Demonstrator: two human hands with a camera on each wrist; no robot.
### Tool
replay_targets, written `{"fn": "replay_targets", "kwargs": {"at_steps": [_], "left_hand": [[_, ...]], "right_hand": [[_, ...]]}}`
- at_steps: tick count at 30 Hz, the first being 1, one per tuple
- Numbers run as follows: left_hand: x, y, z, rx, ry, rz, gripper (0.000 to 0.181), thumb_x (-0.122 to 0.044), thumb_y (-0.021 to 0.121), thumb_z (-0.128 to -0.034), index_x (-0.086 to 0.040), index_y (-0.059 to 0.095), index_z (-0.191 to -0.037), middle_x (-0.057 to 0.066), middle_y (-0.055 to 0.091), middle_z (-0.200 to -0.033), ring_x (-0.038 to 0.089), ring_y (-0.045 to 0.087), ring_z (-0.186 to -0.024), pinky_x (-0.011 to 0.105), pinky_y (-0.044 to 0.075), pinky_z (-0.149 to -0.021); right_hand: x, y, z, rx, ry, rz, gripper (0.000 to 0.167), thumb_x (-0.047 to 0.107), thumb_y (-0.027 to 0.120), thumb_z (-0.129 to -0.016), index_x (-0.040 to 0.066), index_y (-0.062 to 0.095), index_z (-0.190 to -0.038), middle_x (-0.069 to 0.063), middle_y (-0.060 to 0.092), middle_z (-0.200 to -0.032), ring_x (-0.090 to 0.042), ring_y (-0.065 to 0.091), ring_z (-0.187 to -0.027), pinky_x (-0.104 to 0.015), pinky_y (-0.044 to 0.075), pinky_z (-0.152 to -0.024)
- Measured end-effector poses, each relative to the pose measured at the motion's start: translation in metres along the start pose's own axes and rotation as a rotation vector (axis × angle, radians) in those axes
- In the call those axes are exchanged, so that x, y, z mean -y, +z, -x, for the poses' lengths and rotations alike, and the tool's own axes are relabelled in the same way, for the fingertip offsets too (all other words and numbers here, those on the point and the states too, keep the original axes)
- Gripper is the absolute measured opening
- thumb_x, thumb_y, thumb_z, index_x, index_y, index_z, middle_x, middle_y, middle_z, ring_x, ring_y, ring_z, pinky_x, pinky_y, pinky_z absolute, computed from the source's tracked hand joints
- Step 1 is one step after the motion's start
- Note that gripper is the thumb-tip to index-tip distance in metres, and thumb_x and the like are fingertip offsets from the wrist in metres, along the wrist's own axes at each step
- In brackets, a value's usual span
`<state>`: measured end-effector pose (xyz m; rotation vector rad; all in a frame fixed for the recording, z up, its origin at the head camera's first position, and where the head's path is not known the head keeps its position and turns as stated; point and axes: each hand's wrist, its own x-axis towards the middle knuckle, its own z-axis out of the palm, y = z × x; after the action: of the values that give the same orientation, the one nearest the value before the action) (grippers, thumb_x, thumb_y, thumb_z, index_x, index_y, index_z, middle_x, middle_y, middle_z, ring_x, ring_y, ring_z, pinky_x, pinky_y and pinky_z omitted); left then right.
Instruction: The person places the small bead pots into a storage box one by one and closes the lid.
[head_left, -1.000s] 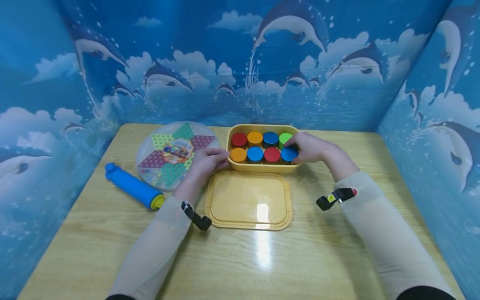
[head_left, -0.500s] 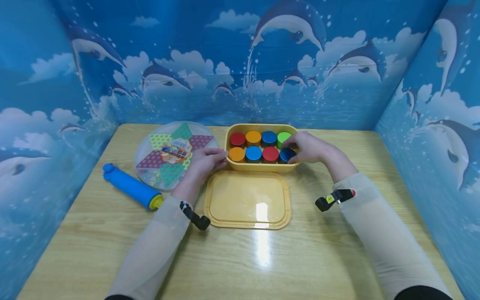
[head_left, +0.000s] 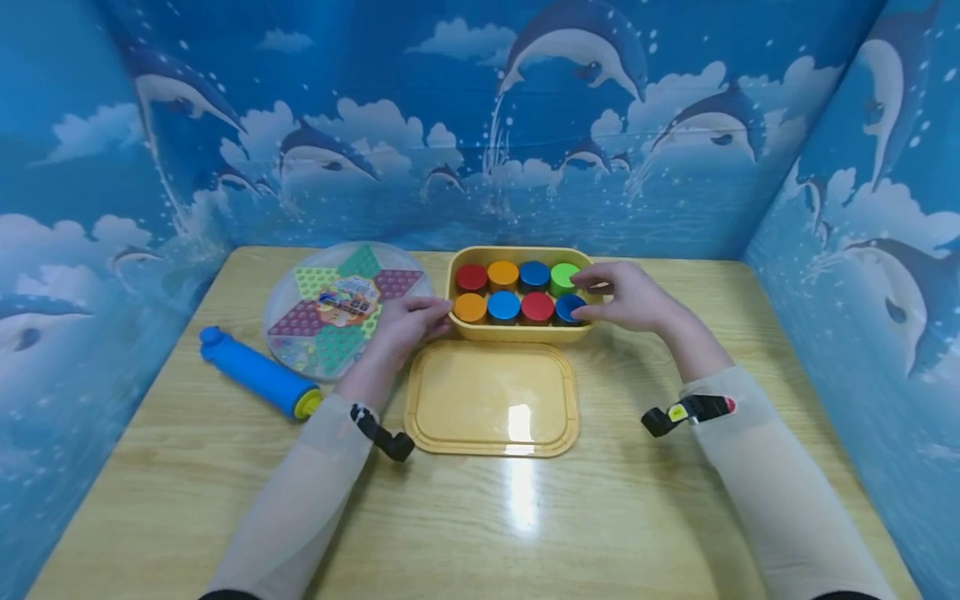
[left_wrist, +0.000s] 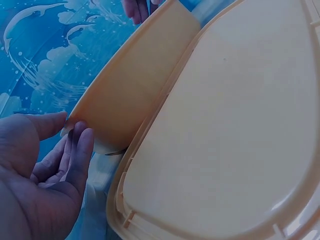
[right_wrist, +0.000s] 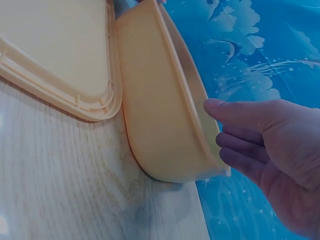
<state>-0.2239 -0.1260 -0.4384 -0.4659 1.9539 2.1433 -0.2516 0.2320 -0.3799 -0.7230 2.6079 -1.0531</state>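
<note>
A yellow plastic box (head_left: 517, 333) stands at the back of the table, filled with short round tubs in two rows. Their tops are red (head_left: 537, 307), orange (head_left: 471, 307), blue (head_left: 504, 307) and green (head_left: 564, 278). My left hand (head_left: 406, 327) holds the box's left end, thumb at the rim and fingers against the outer wall in the left wrist view. My right hand (head_left: 628, 297) is over the right end, its fingers and thumb spread apart near the green tub and the front right blue tub (head_left: 568, 307). In the right wrist view, the box wall hides the tubs.
The yellow lid (head_left: 491, 398) lies flat in front of the box. To the left are a round star-patterned board (head_left: 348, 304) in clear packaging and a blue cylinder (head_left: 258, 372) with a yellow end. Dolphin-print cloth (head_left: 450, 125) rises behind the table.
My right hand has let go of the front right blue tub and drawn slightly right, its fingers spreading. My left hand stays at the box's left end.
</note>
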Motion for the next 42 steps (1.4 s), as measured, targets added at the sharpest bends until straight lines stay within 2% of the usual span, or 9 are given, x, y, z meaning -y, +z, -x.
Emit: {"fn": "replay_targets", "kwargs": {"at_steps": [5,9,15,20,25,32,37,40,42], "left_hand": [[-0.004,-0.002,0.003,0.0,0.018,-0.043,0.033,-0.011,0.077,-0.0998,0.007,0.071,-0.127,0.017,0.072,-0.107,0.018,0.073,-0.086,0.031,0.065,-0.086],[-0.01,-0.009,0.011,0.009,0.03,-0.139,0.034,-0.018,0.079,-0.0996,0.004,0.073,-0.125,0.017,0.075,-0.105,0.024,0.076,-0.093,0.036,0.065,-0.089],[-0.018,-0.025,0.026,0.059,0.081,-0.247,0.039,-0.019,0.077,-0.1009,0.005,0.069,-0.13,0.023,0.072,-0.12,0.034,0.073,-0.109,0.042,0.063,-0.096],[-0.023,-0.04,0.045,0.085,0.058,-0.321,0.041,-0.017,0.072,-0.1038,0.007,0.063,-0.137,0.026,0.067,-0.129,0.035,0.069,-0.116,0.042,0.062,-0.098],[-0.019,-0.054,0.061,0.079,-0.004,-0.459,0.041,-0.02,0.072,-0.1041,0.003,0.065,-0.137,0.022,0.07,-0.127,0.031,0.071,-0.114,0.04,0.063,-0.095],[-0.007,-0.064,0.075,0.076,0.006,-0.703,0.031,-0.02,0.074,-0.1019,-0.001,0.073,-0.127,0.014,0.076,-0.112,0.025,0.072,-0.1,0.036,0.063,-0.088],[-0.001,-0.062,0.08,0.085,-0.033,-0.804,0.026,-0.016,0.076,-0.0989,-0.001,0.075,-0.12,0.013,0.075,-0.109,0.026,0.071,-0.099,0.04,0.062,-0.09],[0.002,-0.06,0.079,0.099,-0.075,-0.833,0.022,-0.015,0.076,-0.0987,-0.001,0.077,-0.116,0.011,0.075,-0.105,0.024,0.071,-0.096,0.039,0.062,-0.088],[0.005,-0.058,0.078,0.114,-0.099,-0.814,0.02,-0.013,0.076,-0.099,0.0,0.077,-0.115,0.011,0.075,-0.103,0.022,0.072,-0.092,0.037,0.064,-0.084]], "right_hand": [[0.002,0.0,0.013,-0.063,-0.015,-0.055,0.05,0.013,0.083,-0.095,-0.006,0.064,-0.137,-0.024,0.065,-0.135,-0.04,0.061,-0.127,-0.054,0.054,-0.108],[0.005,0.002,0.025,-0.099,0.009,-0.075,0.047,0.015,0.081,-0.097,-0.006,0.065,-0.136,-0.023,0.068,-0.131,-0.039,0.065,-0.123,-0.05,0.058,-0.104],[0.009,0.007,0.045,-0.159,0.054,-0.138,0.042,0.014,0.08,-0.098,-0.006,0.068,-0.132,-0.023,0.07,-0.127,-0.037,0.069,-0.117,-0.033,0.063,-0.093],[0.013,0.014,0.061,-0.169,0.137,-0.209,0.043,0.018,0.081,-0.098,-0.006,0.068,-0.132,-0.019,0.072,-0.123,-0.031,0.07,-0.113,-0.027,0.064,-0.088],[0.015,0.028,0.075,-0.165,0.242,-0.271,0.043,0.019,0.08,-0.098,-0.006,0.068,-0.131,-0.017,0.074,-0.121,-0.03,0.072,-0.109,-0.025,0.064,-0.085],[0.008,0.055,0.087,-0.098,0.397,-0.348,0.045,0.018,0.079,-0.098,-0.011,0.067,-0.131,-0.018,0.075,-0.114,-0.026,0.074,-0.102,-0.03,0.064,-0.087],[0.006,0.073,0.086,-0.024,0.462,-0.48,0.037,0.006,0.075,-0.099,-0.017,0.065,-0.124,-0.023,0.075,-0.106,-0.027,0.076,-0.094,-0.038,0.067,-0.084],[0.008,0.081,0.084,0.005,0.478,-0.483,0.031,0.004,0.074,-0.099,-0.017,0.066,-0.12,-0.021,0.076,-0.1,-0.025,0.077,-0.088,-0.037,0.068,-0.08],[0.009,0.085,0.083,0.013,0.486,-0.452,0.027,0.004,0.074,-0.099,-0.016,0.069,-0.117,-0.018,0.076,-0.095,-0.023,0.077,-0.083,-0.036,0.068,-0.076]]}}
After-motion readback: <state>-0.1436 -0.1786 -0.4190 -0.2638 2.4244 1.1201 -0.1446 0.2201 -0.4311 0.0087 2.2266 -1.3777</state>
